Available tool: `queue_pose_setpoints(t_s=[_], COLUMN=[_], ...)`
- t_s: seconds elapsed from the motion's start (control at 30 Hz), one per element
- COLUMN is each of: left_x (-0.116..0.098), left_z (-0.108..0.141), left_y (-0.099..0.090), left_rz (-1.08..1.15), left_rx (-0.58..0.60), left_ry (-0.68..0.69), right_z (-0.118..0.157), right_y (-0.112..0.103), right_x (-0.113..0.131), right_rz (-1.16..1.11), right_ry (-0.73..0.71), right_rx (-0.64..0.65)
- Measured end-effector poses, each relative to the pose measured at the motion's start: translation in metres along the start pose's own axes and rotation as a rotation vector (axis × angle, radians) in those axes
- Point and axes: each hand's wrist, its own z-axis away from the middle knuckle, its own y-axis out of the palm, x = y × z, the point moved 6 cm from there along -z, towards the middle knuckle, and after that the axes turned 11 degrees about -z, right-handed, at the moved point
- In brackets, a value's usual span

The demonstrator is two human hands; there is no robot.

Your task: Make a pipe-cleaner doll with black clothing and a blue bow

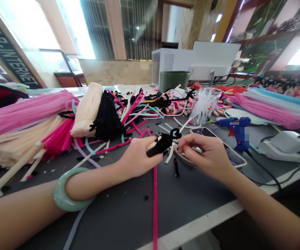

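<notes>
My left hand [136,156], with a pale green bangle [72,189] on its wrist, is closed around a black fuzzy pipe-cleaner piece [164,144]. Cream bits show between the fingers, and a black curl rises at the piece's far end. Just right of that curl is my right hand [204,151], its thumb and forefinger drawn together in a pinch. Whatever lies between those fingertips is too small to make out. Below the hands, a long pink pipe cleaner [155,205] runs toward the table's front edge. A short black stick [176,167] lies between the hands.
Bundles of cream [87,111], black [108,116] and pink pipe cleaners [35,107] crowd the left. At right are a blue glue gun [235,128], a phone [233,156], a white power strip [285,146] with cables, and a clear cup of translucent sticks [204,106].
</notes>
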Motion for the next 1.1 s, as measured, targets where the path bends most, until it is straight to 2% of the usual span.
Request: queue_pose_setpoints(t_s=[0.17, 0.5, 0.67, 0.87, 0.93, 1.1], left_x=[-0.001, 0.001, 0.0, 0.002, 0.003, -0.002], left_z=[-0.001, 0.0, 0.0, 0.003, 0.004, 0.007], left_y=[0.001, 0.001, 0.0, -0.007, -0.007, 0.002], left_rz=[-0.001, -0.013, 0.007, 0.078, 0.156, 0.424], left_rx=[-0.006, -0.011, -0.022, -0.108, -0.093, 0.051], left_ry=[0.008, -0.001, 0.007, -0.034, -0.067, -0.108], right_z=[0.002, 0.001, -0.001, 0.0, 0.001, 0.002], right_y=[-0.001, -0.001, -0.003, 0.0, 0.001, 0.002], right_x=[0.003, 0.009, 0.006, 0.002, 0.0, -0.003], right_rz=[-0.012, 0.025, -0.011, -0.091, -0.093, -0.069], right_ry=[-0.026, -0.082, -0.018, 0.026, 0.031, 0.014], right_rx=[0.054, 0.055, -0.008, 0.01, 0.028, 0.066])
